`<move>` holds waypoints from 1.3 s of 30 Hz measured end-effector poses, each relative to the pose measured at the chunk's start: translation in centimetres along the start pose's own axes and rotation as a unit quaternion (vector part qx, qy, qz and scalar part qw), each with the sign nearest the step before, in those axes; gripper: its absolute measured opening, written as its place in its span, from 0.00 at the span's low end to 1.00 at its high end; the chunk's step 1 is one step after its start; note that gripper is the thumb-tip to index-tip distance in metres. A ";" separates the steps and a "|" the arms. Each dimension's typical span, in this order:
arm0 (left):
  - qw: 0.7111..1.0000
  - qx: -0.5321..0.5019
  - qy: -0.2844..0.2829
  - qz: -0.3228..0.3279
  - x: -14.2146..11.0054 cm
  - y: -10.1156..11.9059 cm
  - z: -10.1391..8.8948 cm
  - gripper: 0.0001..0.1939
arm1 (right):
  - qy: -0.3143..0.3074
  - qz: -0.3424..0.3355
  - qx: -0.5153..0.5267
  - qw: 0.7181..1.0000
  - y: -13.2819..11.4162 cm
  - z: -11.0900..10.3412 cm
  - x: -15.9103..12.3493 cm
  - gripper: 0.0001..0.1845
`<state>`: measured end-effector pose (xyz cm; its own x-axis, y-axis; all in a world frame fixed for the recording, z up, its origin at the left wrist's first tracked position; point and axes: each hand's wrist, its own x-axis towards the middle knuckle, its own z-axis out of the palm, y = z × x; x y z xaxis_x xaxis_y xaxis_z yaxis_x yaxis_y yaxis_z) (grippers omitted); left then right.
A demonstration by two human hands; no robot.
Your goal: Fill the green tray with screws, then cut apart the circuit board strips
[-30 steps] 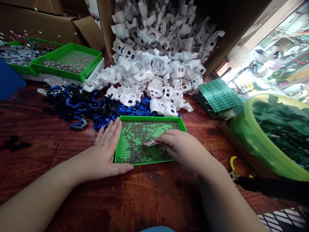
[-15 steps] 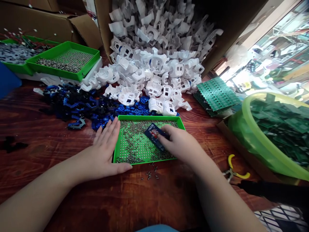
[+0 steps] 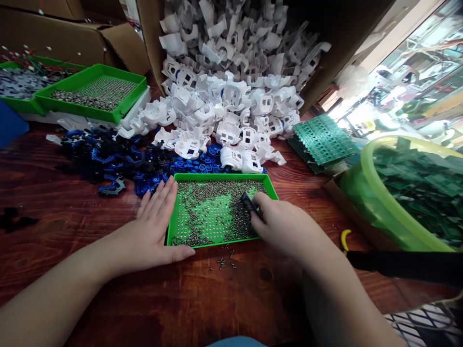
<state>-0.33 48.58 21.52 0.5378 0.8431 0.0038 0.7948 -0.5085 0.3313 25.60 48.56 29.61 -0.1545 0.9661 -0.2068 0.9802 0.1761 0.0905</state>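
The rectangular green plastic tray (image 3: 220, 177) lies flat on the reddish-brown wooden table (image 3: 181, 299), directly in front of you, between your 2 hands. Small dark metal screws (image 3: 240, 219) are spread across its perforated bottom, dense along the far side and at the right, sparser in the middle, where rows of filled or shiny holes show.

Your right hand (image 3: 280, 219) reaches over the right side of the tray, its thumb and fingers closed on a thin dark card (image 3: 249, 202). The card is tilted, with the screws close about it; whether its lower edge touches them cannot be told. Your left hand (image 3: 154, 229) is open, fingers extended against the tray's left wall, thumb at the near left corner.

Just outside the near wall, a few loose screws (image 3: 221, 263) lie on the table. Beyond the far wall are blue and black plastic parts (image 3: 119, 159), with a large heap of white plastic shells (image 3: 231, 103) behind them. At the far left stands a 2nd green tray (image 3: 115, 114) holding small metal pieces. To your right are stacked green perforated sheets (image 3: 323, 140), a translucent yellow-green basin (image 3: 365, 166) of flat green pieces, and a yellow curved handle (image 3: 345, 238) on the table.
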 end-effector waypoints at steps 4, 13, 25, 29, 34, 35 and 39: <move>1.000 0.002 0.006 0.002 0.0 0.0 0.0 0.56 | 0.029 -0.046 0.060 0.997 -2.2 0.1 -0.4 0.03; 1.000 0.007 0.002 0.003 -0.1 -0.1 0.1 0.58 | 0.051 -0.069 0.180 0.980 -3.1 1.5 1.0 0.03; 1.000 -0.003 -0.023 -0.012 0.1 0.1 -0.2 0.57 | 0.157 0.045 0.063 0.985 1.1 1.6 2.7 0.05; 1.000 -0.002 -0.023 -0.013 0.0 0.1 -0.2 0.57 | 0.119 -0.052 0.039 0.991 0.4 1.1 1.5 0.04; 1.000 -0.001 -0.009 -0.009 -0.1 0.0 0.1 0.57 | 0.165 -0.089 -0.002 0.982 0.8 1.8 2.4 0.07; 1.000 -0.001 -0.002 -0.007 0.0 0.0 0.2 0.57 | 0.166 -0.095 -0.012 0.981 0.9 2.0 2.8 0.07; 1.000 0.001 0.001 -0.005 0.0 0.0 0.2 0.57 | 0.126 -0.138 -0.003 0.982 0.8 1.8 2.9 0.07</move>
<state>-0.30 48.57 21.30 0.5292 0.8485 0.0030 0.8006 -0.5004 0.3297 26.15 51.12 27.36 -0.4408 0.8973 0.0229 0.8960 0.4383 0.0716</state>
